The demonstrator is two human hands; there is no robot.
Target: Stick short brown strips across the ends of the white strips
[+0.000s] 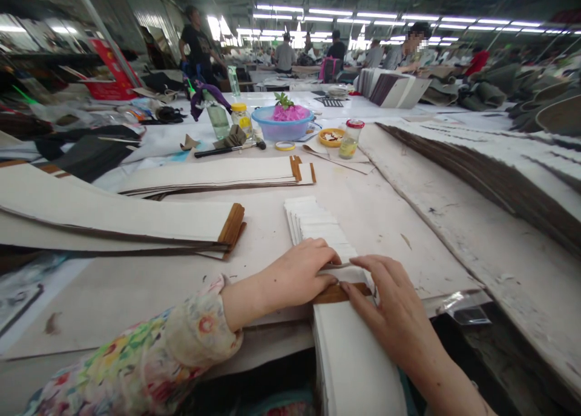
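Note:
A fanned stack of white strips (318,225) with brown ends runs from the table middle toward me and hangs over the near edge (354,361). My left hand (295,277), in a flowered sleeve, rests on the stack with fingers curled, pinching the edge of a strip. My right hand (390,307) lies beside it, fingers stretched flat over a brown strip end (333,293), pressing it down.
Two more piles of long white strips with brown ends (118,219) (218,175) lie left and behind. Fanned strips (490,174) cover the right side. A blue bowl (281,125), jars, a bottle and a brush stand at the back. Other people work farther off.

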